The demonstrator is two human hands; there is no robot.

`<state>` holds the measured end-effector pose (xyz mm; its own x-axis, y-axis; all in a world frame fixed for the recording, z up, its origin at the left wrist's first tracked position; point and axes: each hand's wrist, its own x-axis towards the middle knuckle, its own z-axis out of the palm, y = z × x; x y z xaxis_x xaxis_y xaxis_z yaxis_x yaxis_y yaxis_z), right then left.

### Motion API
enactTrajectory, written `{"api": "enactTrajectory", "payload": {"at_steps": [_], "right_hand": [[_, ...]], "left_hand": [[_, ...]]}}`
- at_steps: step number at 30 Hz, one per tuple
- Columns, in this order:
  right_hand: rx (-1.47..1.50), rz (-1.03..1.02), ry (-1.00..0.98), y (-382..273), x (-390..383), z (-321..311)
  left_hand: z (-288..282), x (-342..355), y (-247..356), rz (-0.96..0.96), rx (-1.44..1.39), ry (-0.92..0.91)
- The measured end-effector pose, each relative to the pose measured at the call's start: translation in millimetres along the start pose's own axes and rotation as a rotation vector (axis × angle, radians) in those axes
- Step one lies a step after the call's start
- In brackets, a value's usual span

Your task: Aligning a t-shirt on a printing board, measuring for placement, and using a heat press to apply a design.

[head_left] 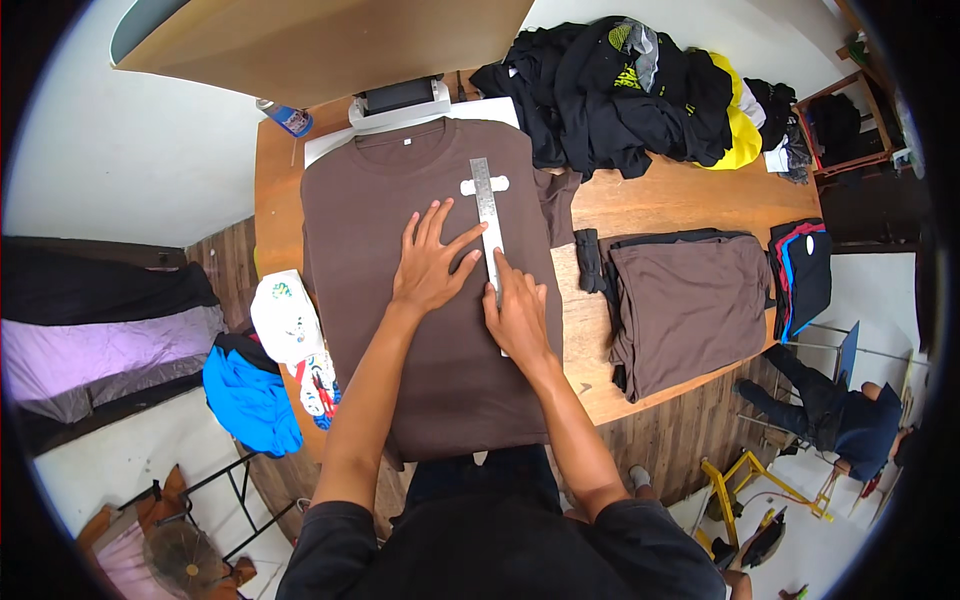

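Observation:
A brown T-shirt (360, 220) lies laid out face up on a white board (490, 110). A steel ruler (483, 185) runs lengthwise down its right chest, crossing a small white strip (501, 184). My left hand (430, 265) rests on the fabric with fingers spread, one fingertip at the ruler's left edge. My right hand (518, 310) grips the ruler's lower part, index finger along it and the other fingers curled; some of the ruler is hidden under it.
Folded brown shirts (690, 310) lie right on the wooden table (615, 190), beside coloured stacks (805, 280). Black garments (610, 90) pile behind. A brown panel (320, 40) rises at the back. White (285, 315) and blue cloths (250, 400) sit left. Another person (860, 430) is at right.

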<state>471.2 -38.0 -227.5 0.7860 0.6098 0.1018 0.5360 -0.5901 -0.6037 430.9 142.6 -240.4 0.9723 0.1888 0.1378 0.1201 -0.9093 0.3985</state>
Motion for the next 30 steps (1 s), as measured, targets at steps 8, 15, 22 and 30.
{"api": "enactTrajectory", "payload": {"at_steps": [8, 15, 22, 30], "right_hand": [[-0.002, 0.005, -0.012, 8, -5, 11], [-0.008, -0.004, 0.001, 12, -7, 15], [0.011, -0.012, 0.011, 11, -7, 13], [0.023, 0.013, -0.011, 7, -3, 6]], "left_hand": [[1, 0, -1, 0.005, -0.004, 0.001], [0, 1, -1, 0.001, -0.007, -0.005], [0, 0, 0, 0.002, 0.013, -0.013], [1, 1, 0, -0.005, 0.002, -0.021]]}}
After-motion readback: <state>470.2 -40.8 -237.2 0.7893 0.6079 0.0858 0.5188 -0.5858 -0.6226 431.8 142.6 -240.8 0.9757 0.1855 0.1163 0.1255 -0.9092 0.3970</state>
